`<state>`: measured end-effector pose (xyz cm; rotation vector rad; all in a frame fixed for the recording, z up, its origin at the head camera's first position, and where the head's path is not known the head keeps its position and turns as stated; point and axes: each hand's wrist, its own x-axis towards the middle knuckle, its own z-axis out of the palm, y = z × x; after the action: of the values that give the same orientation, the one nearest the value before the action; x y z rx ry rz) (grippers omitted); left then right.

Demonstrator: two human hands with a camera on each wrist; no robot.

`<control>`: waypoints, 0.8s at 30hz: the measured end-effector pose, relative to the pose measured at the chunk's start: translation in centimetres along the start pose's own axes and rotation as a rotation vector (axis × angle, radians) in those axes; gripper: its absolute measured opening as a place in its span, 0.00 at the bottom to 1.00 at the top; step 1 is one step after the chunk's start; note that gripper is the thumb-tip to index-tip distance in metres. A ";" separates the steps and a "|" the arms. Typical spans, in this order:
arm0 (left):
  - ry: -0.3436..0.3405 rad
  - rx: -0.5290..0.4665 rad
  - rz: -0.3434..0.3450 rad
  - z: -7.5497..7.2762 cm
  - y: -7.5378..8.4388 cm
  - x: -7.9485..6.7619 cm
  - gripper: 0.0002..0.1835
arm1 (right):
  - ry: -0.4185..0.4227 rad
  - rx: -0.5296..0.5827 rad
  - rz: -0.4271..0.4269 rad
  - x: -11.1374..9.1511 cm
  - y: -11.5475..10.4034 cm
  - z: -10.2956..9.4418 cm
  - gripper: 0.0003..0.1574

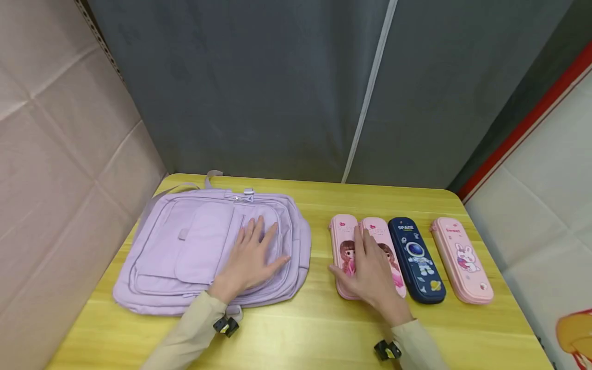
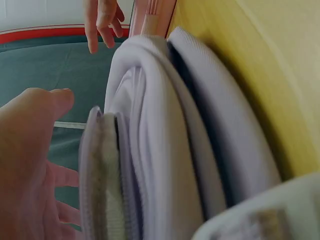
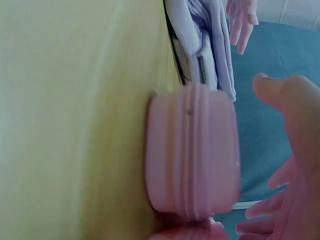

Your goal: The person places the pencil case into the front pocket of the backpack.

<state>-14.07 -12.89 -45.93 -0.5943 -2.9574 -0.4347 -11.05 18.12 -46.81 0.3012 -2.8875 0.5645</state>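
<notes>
Found four pencil cases unheld, right of backpack; judged nothing done, all remaining. Had left grip splayed above backpack, right grip splayed above nearest two.

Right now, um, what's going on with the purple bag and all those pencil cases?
A person has their left grip spread over the purple backpack and their right grip over two pink pencil cases with girls on them. Neither is holding anything. The blue astronaut case and the pink bunny case lie further right. Everything is lying flat on the yellow table.
</notes>
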 end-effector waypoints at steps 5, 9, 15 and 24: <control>-0.020 -0.005 0.000 0.2 0.6 -0.5 0.49 | -0.059 0.038 0.054 -0.7 -0.3 0.4 0.72; -0.032 0.002 -0.005 0.5 0.8 -0.9 0.50 | -0.048 0.037 0.056 -1.2 -0.5 0.7 0.71; -0.031 -0.001 0.005 0.9 0.7 -1.6 0.48 | 0.014 0.006 0.024 -1.8 -0.8 1.3 0.71; 0.083 0.016 0.070 1.4 0.5 -2.3 0.41 | 0.093 0.075 0.084 -2.5 -1.4 2.0 0.68</control>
<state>-11.77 -12.87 -47.46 -0.6588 -2.8489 -0.4188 -8.56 16.49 -48.70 0.1597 -2.8046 0.6841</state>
